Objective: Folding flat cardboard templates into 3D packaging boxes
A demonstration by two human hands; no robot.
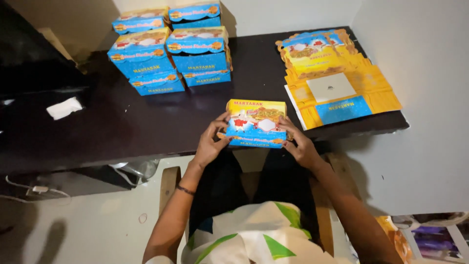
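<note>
Fingers (218, 128) of the left hand (209, 144) curl around the left end of a folded blue-and-yellow carton (256, 123), while the right hand (301, 145) clasps its right end, holding it at the near edge of the dark counter (122, 122). Far left on the counter lies a white cloth (64, 107); behind stand stacked finished boxes (171, 49), and at right a pile of flat unfolded cartons (337, 78).
</note>
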